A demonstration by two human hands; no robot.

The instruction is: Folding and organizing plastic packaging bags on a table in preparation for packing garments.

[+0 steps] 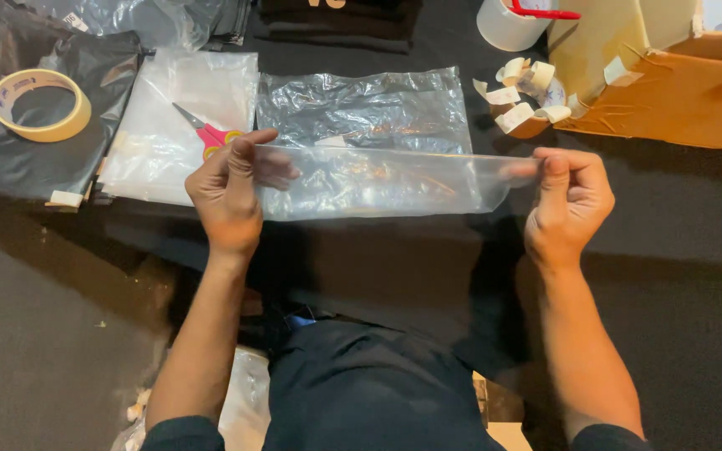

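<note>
Clear plastic bag (378, 184) stretched flat above the dark bench (678, 217), left hand (229, 194) and right hand (568, 203) each pinching one end in a tight grip. Red-handled scissors (206, 134) lie just behind the left hand.

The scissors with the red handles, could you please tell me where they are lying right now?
In the head view, the scissors lie on a clear plastic sheet at upper left, just beyond the left hand, right of the tape roll.
</note>
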